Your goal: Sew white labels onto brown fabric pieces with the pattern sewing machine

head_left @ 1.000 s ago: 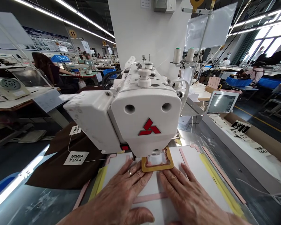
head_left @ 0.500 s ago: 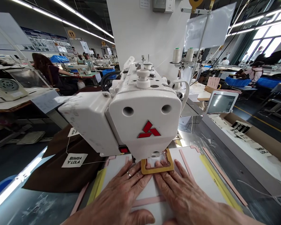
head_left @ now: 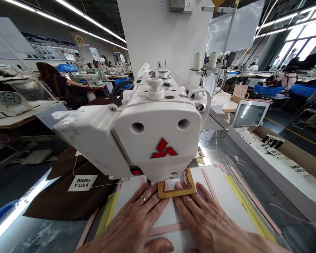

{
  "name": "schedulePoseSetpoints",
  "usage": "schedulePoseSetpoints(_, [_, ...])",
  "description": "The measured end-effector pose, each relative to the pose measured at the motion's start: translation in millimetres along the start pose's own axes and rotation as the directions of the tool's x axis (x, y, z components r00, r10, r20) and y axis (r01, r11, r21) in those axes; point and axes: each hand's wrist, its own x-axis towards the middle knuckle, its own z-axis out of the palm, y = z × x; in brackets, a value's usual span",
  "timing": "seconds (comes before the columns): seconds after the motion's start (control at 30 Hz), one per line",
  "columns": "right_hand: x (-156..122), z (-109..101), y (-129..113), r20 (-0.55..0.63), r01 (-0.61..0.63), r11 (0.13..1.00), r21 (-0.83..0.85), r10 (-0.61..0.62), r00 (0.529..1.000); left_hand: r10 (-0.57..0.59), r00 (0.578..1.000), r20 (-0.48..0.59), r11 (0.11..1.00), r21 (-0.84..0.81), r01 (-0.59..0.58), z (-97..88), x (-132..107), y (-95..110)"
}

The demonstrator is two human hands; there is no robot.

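Both of my hands lie flat on a white board [head_left: 171,219] marked with pink and yellow tape strips. My left hand [head_left: 139,214], a ring on one finger, has its fingers stretched forward on the left of a yellow frame [head_left: 177,193]. On the frame's other side rests my right hand [head_left: 200,214], fingers spread and pressed down. Some fingertips reach to the frame's near edge and inside its opening. Above stands the white sewing machine head [head_left: 158,133] with a red emblem; it hides the needle area and the back of the frame.
To the left hangs brown fabric [head_left: 65,189] with a printed white label [head_left: 82,183] joined by a thread. At right a long cardboard box [head_left: 287,168] holds several labels, with a tablet-like screen [head_left: 250,114] behind it. Thread cones [head_left: 197,61] stand at the back. Other people work farther off.
The view has shifted slightly, so the machine head appears a little further left and tilted. My hands stay flat in nearly the same place beside the yellow frame.
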Motion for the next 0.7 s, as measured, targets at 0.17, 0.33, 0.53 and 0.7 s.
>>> schedulePoseSetpoints(0.17, [0.7, -2.5, 2.9, 0.01, 0.026, 0.999, -0.04, -0.026, 1.0, -0.006, 1.0, 0.017, 0.999, -0.053, 0.007, 1.1, -1.0, -1.1])
schedulePoseSetpoints(0.33, [3.8, -6.1, 8.2, 0.055, 0.058, 0.997, 0.042, -0.06, 0.997, -0.055, 0.99, 0.126, 0.995, -0.076, 0.065, -1.6, 0.2, 0.8])
schedulePoseSetpoints(0.53, [3.6, -11.6, 9.7, 0.026, 0.008, 0.997, 0.082, -0.01, 1.0, -0.021, 0.999, -0.024, 1.0, 0.001, 0.021, 4.4, -3.2, 0.0])
schedulePoseSetpoints(0.7, [5.0, -16.1, 9.6, 0.078, -0.002, 0.994, 0.11, -0.007, 0.997, -0.004, 1.0, -0.03, 0.999, 0.053, 0.006, 3.9, -4.4, 1.0])
